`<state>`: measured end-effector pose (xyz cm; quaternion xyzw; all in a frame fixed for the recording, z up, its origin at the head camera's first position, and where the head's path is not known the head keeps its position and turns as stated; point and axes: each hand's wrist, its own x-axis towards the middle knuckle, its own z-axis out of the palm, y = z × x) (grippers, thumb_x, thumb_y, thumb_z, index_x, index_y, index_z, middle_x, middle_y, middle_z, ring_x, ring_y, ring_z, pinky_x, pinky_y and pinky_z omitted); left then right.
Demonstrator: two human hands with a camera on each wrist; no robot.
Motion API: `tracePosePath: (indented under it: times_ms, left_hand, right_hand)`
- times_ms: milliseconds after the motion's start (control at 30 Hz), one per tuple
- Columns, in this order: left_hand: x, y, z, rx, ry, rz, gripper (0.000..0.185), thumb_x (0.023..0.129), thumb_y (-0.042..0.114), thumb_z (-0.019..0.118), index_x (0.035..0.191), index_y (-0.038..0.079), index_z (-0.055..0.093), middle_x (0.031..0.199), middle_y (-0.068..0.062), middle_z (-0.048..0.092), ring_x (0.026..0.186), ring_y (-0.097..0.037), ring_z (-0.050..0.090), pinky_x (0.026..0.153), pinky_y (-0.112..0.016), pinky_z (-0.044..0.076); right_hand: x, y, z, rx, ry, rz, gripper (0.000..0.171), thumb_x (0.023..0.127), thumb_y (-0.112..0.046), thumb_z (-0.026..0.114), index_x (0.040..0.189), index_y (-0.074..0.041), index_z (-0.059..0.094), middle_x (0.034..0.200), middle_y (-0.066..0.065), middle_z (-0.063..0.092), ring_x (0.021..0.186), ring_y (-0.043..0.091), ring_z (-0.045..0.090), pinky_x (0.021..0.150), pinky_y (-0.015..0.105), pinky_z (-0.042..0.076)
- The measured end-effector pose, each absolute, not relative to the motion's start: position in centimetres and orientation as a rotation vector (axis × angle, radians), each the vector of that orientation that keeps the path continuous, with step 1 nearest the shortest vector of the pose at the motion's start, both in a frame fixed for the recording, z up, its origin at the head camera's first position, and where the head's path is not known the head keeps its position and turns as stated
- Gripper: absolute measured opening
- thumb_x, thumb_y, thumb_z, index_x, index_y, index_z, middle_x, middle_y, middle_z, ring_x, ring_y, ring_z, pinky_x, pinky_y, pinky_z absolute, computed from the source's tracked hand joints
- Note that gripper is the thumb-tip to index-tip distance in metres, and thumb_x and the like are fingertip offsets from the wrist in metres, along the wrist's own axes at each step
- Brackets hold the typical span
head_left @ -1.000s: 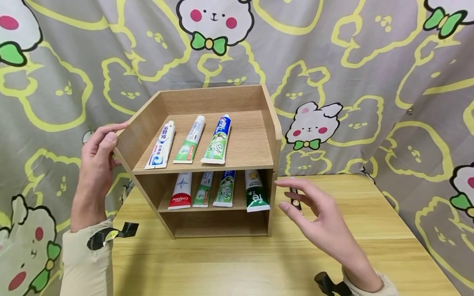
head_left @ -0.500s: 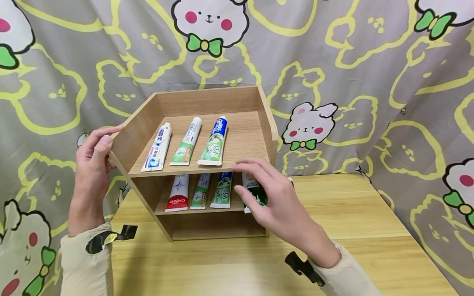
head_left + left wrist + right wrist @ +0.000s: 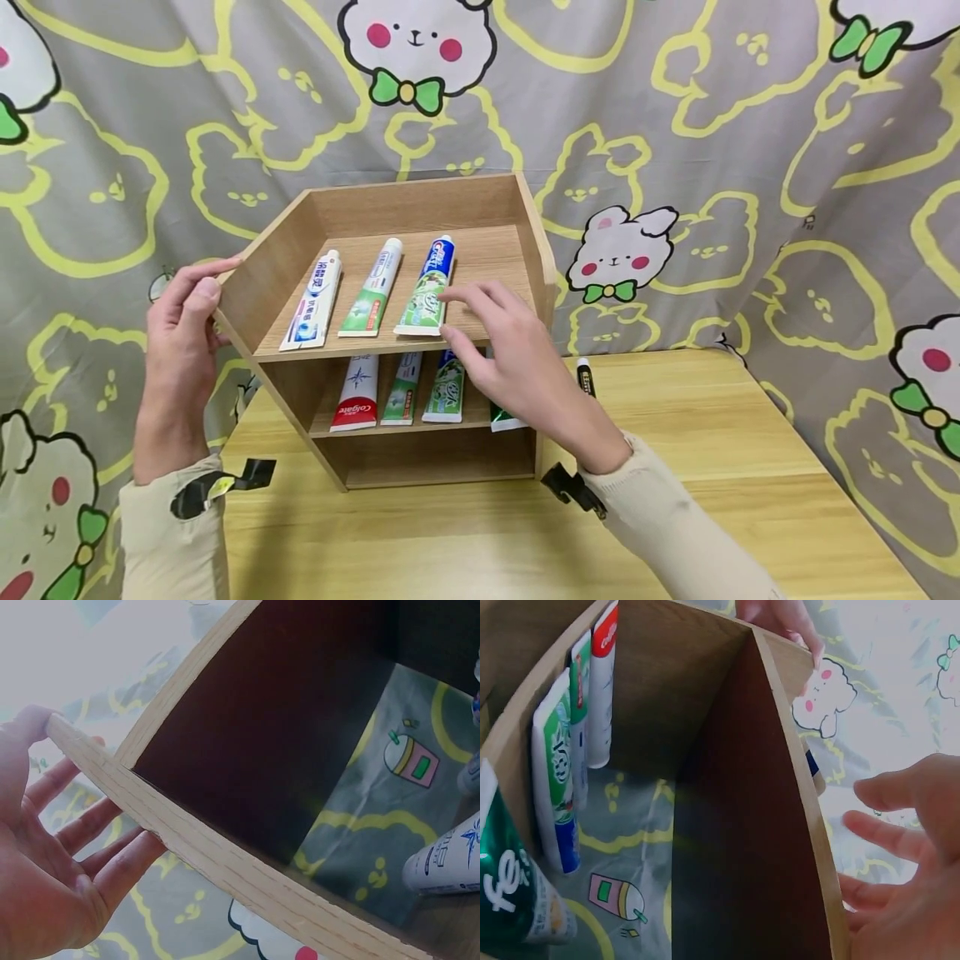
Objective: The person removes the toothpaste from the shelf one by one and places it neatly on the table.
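Right hand (image 3: 517, 358) has just swung in from beside the shelf's right wall to over the front of the top board, and is now at the blue-green tube (image 3: 427, 287); looks like a reach, no grasp made yet. Its fingers are spread, forefinger at the tube's right edge, thumb just beside its lower end; can't tell whether either touches. Left hand (image 3: 183, 325) stays put, fingers and thumb pinching the edge of the left wall of the shelf (image 3: 491, 250), apparently to steady it. Tubes look unmoved. The blue-green tube lies on the top board, rightmost of three, beside the green-white tube (image 3: 372, 287), with the white tube (image 3: 311, 304) at far left. Middle level, left to right: Colgate tube (image 3: 356, 392), a smaller green tube (image 3: 402, 387), a lower blue-green one (image 3: 447, 387), then the dark green tube (image 3: 517, 877), mostly hidden by the right hand in the head view. Shelf stands on a pale wood-grain counter (image 3: 675, 467); a black item (image 3: 585, 377) with a white end lies right of it, partly behind the forearm. Grey curtain (image 3: 712, 167) with yellow outlines and white cartoon animals in green bows hangs behind and at both sides. Sleeves are beige, a black strap at each wrist.
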<state>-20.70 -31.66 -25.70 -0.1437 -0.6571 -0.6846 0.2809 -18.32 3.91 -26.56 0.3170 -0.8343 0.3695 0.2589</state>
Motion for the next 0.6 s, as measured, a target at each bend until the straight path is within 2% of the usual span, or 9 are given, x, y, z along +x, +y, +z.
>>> tracePosePath:
  times_ms: [233,467,600]
  left_hand:
    - [-20.6,-32.0,-25.8,-0.371,-1.765,-1.830,0.035,0.102,0.017,0.056,0.131,0.001,0.066,0.132,-0.013,0.054,0.105,-0.027,0.055,0.063,-0.025,0.058]
    - [-20.5,-31.9,-25.8,-0.373,-1.763,-1.835,0.035,0.102,0.018,0.056,0.132,0.001,0.066,0.132,-0.013,0.054,0.104,-0.027,0.055,0.063,-0.025,0.059]
    - [-20.5,-31.7,-25.7,-0.361,-1.787,-1.831,0.035,0.103,0.020,0.056,0.132,0.003,0.066,0.133,-0.011,0.053,0.107,-0.027,0.055,0.065,-0.025,0.059]
  right_hand:
    - [-19.4,2.3,-25.6,0.784,-2.415,0.861,0.035,0.103,-0.036,0.061,0.136,-0.025,0.063,0.128,0.002,0.063,0.119,0.022,0.055,0.099,0.047,0.045]
    - [-20.4,1.0,-25.1,0.723,-2.534,0.785,0.039,0.110,-0.037,0.039,0.141,-0.031,0.061,0.133,0.003,0.061,0.123,0.026,0.050,0.093,0.047,0.040]
    - [-20.9,0.6,-24.8,0.671,-2.592,0.749,0.040,0.109,-0.042,0.038,0.140,-0.034,0.063,0.133,0.003,0.061,0.119,0.026,0.048,0.091,0.046,0.038]
